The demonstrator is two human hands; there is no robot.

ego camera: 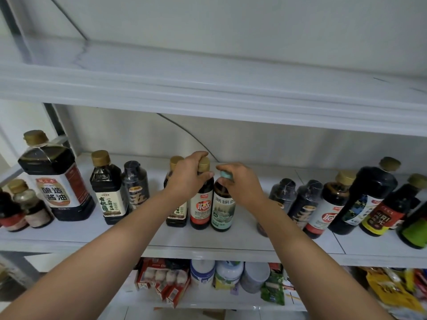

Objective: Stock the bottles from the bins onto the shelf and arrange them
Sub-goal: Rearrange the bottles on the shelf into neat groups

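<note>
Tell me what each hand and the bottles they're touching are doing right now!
Left hand: closed around the neck of the red-label bottle.
Right hand: fingers on the teal cap of the green-label bottle.
Red-label bottle: upright on the shelf, capped.
Green-label bottle: upright, beside the red one, capped.
Big jug: upright, capped, untouched.
Shelf: partly stocked.

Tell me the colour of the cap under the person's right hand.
Pale teal cap, partly covered by the right hand; head view.

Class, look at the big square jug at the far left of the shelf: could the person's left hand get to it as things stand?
Probably yes. The left hand would first have to let go of the red-label bottle; the jug stands at the front, its cap clear above the bottles nearby.
</note>
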